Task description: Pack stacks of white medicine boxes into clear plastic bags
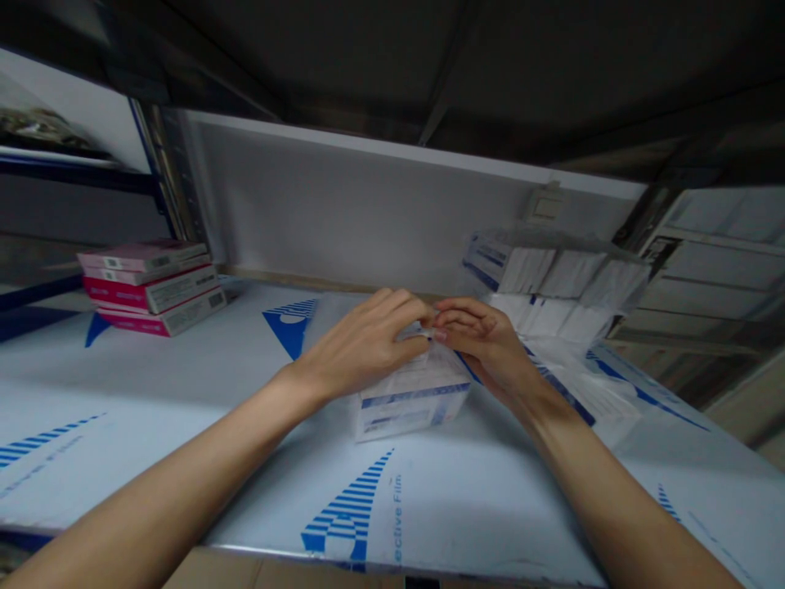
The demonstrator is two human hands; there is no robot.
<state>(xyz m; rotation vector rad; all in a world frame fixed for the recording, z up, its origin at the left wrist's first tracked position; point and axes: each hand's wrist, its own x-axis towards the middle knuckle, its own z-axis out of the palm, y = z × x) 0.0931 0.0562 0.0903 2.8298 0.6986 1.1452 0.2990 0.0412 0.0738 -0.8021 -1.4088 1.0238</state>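
Observation:
A pack of white boxes with blue bands (pixel 414 406), wrapped in clear plastic, lies on the shelf between my arms. My left hand (pixel 368 339) is over its top left, with thumb and fingers closed in a pinch on the plastic wrap. From the other side my right hand (pixel 482 339) also pinches the wrap, its fingers curled and close to the left fingertips. The fingertips and the wrap between them are partly hidden and slightly blurred.
Further plastic-wrapped white boxes (pixel 545 282) are stacked at the back right. Pink and white boxes (pixel 156 286) form a stack on the left. Blue-printed film covers the shelf (pixel 245 466). A dark upper shelf (pixel 392 65) hangs overhead, and metal posts (pixel 172 172) stand at the sides.

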